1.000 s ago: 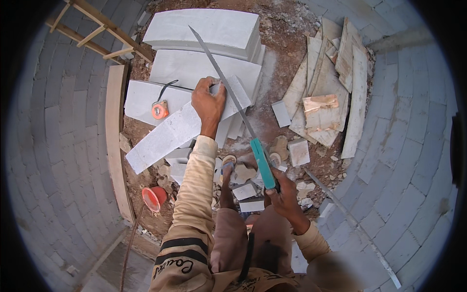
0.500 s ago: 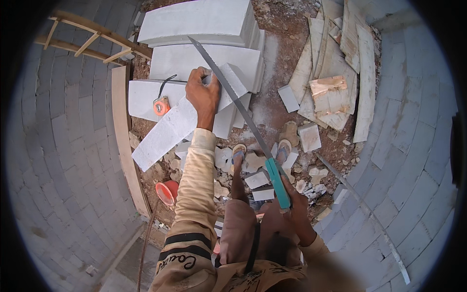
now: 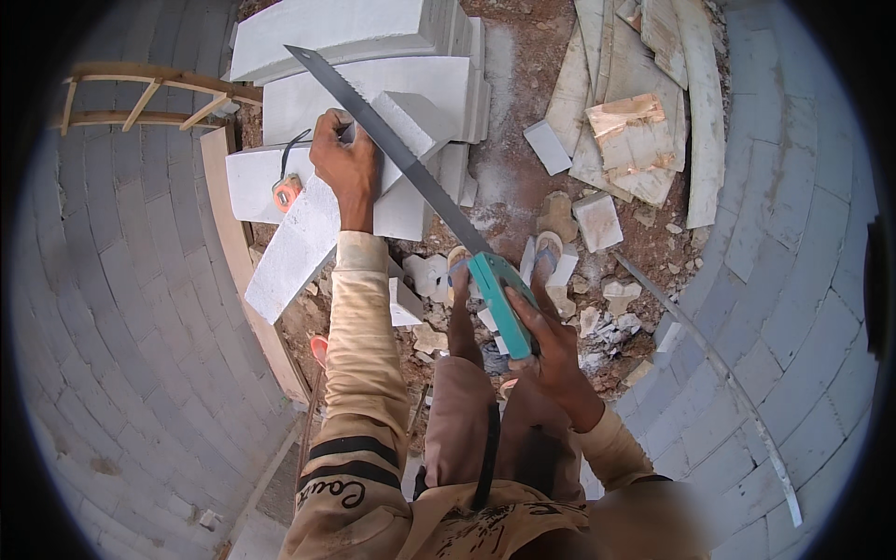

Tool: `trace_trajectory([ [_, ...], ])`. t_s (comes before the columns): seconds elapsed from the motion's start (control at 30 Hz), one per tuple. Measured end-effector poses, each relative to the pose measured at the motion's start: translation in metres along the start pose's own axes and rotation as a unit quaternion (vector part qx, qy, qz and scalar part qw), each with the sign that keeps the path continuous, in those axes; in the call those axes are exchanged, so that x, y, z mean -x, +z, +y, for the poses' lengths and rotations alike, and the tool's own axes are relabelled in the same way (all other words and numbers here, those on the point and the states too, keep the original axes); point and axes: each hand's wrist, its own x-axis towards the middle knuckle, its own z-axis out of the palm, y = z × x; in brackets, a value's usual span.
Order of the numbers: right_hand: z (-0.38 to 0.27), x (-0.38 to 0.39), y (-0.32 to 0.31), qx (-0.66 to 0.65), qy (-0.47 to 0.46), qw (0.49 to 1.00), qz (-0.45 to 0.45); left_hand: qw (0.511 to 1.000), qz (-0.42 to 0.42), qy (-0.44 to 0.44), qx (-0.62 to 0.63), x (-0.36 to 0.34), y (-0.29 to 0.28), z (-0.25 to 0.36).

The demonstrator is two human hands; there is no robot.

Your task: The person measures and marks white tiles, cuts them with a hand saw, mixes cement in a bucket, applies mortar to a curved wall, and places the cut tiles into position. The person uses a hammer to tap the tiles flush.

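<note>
My right hand (image 3: 551, 350) is wrapped round the teal handle of a hand saw (image 3: 411, 166). Its long grey toothed blade slants away to the far left, across a white lightweight block (image 3: 303, 238). On that block, just left of the blade, rests my left hand (image 3: 345, 177). Its fingers are curled in against the thumb; a small grey patch shows between them, and I cannot make out what it is. The block lies diagonally over other white blocks (image 3: 373, 84). An orange tape measure (image 3: 287, 192) with a black strap sits left of my left hand.
Wooden boards (image 3: 644, 65) are piled at the far right, near a small white offcut (image 3: 548, 147). Broken pieces (image 3: 429, 275) lie round my feet. A long thin strip (image 3: 719, 383) leans at right. A wooden ladder-like frame (image 3: 140, 98) stands far left; grey block walls flank both sides.
The saw and my right hand have moved forward and to the left, so the blade reaches further past the block. My left hand stays on the block. The whole view has shifted slightly.
</note>
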Motion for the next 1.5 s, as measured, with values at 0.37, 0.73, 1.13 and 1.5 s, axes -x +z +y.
trace_trajectory([
  [0.37, -0.01, 0.029, -0.035, 0.019, -0.086, 0.994, 0.065, 1.0, -0.009, 0.008, 0.019, 0.001, -0.001, -0.003],
  [0.73, -0.005, 0.042, -0.036, 0.012, -0.067, 0.997, 0.04, 0.999, -0.012, -0.007, 0.037, -0.007, -0.003, -0.005],
  [1.13, 0.009, 0.053, -0.038, 0.026, -0.098, 0.994, 0.049, 1.0, -0.018, -0.003, 0.005, -0.012, -0.003, -0.003],
  [1.5, 0.038, 0.065, -0.031, 0.05, -0.055, 0.997, 0.012, 0.998, -0.036, -0.012, 0.059, -0.012, -0.004, -0.004],
])
